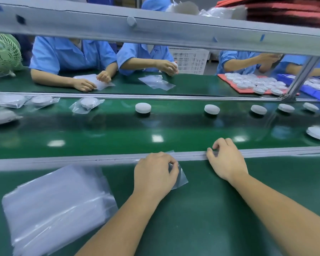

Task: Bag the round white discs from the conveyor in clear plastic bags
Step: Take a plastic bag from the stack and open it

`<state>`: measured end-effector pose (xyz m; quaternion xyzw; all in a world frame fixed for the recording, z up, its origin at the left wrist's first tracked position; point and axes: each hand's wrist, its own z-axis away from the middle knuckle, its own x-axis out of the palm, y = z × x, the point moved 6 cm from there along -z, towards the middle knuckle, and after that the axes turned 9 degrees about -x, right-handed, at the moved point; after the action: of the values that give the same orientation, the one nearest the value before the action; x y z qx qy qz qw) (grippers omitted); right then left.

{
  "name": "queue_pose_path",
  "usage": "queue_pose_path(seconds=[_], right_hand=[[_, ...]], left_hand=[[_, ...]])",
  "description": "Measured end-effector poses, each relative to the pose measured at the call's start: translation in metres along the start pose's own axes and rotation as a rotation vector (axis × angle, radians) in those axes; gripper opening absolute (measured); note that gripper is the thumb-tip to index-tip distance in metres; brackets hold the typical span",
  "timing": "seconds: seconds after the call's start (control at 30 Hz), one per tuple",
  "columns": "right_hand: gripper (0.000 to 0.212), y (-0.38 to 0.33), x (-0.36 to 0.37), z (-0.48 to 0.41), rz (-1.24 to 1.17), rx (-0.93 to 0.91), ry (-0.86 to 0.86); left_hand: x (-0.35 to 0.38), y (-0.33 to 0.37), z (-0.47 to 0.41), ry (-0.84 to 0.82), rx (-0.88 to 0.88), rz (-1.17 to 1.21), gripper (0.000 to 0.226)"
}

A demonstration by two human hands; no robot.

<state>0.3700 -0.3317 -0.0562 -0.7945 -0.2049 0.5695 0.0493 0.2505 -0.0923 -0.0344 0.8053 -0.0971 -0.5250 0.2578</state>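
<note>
The left hand pinches 1 empty clear bag just on the near side of the grey rail, probably readying its mouth. The right hand curls its fingers on that rail, poised toward the belt; whether it pinches anything I cannot tell. Beyond the rail 6 bare white discs ride the conveyor beside bagged discs holding 1 each, and a stack of empty bags lies on the rail's near side.

grey rail overhead | green fan left | white crate behind
</note>
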Motion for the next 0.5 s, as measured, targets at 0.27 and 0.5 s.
queue_pose_path(seconds=[0.27, 0.5], right_hand=[[0.045, -0.0003, 0.0001, 0.0003, 0.175, 0.029, -0.026], [0.044, -0.0036, -0.0022, 0.0015, 0.187, 0.045, -0.068]], left_hand=[[0.0001, -0.0001, -0.0006, -0.025, 0.004, 0.017, 0.021], [0.0013, -0.0013, -0.0002, -0.004, 0.003, -0.015, 0.019]])
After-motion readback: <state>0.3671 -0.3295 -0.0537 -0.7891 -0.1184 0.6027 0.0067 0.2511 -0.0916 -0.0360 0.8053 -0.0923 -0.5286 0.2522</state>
